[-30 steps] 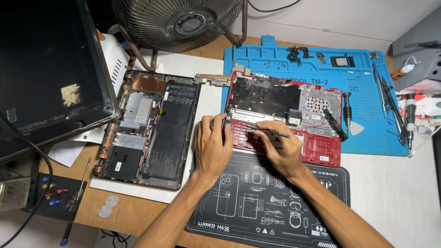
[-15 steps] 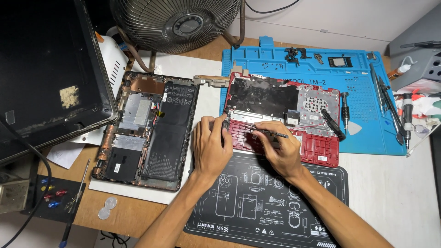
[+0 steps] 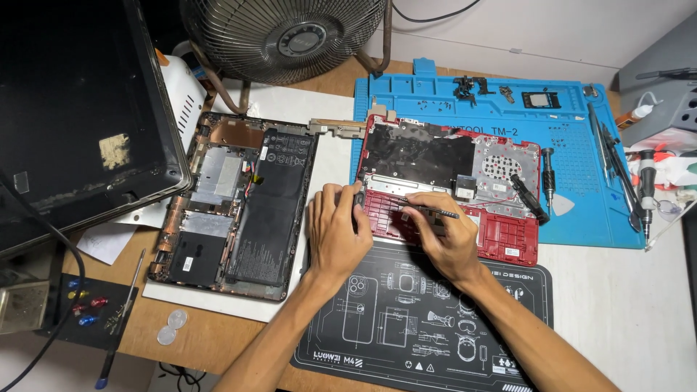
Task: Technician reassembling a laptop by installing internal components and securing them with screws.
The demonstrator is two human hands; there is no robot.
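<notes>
A red laptop shell [image 3: 508, 236], opened with its inner parts showing, lies across a blue work mat [image 3: 573, 196] and a black printed mat [image 3: 406, 327]. My left hand [image 3: 335, 236] presses on the shell's near left edge, fingers curled over the rim. My right hand [image 3: 444, 238] holds a thin dark tool [image 3: 435, 211] flat over the shell's front strip, its tip pointing right. The two hands are close together, a few centimetres apart.
A second opened laptop [image 3: 239, 207] with a black battery lies left on white paper. A dark lid [image 3: 72, 109] leans at far left, a fan [image 3: 283, 33] stands behind. Screwdrivers [image 3: 642, 196] and tweezers lie at the blue mat's right edge. Two coins [image 3: 171, 327] sit near the front left.
Both hands stay on the red shell's front edge with only slight finger shifts. Nothing was picked up or put down.
</notes>
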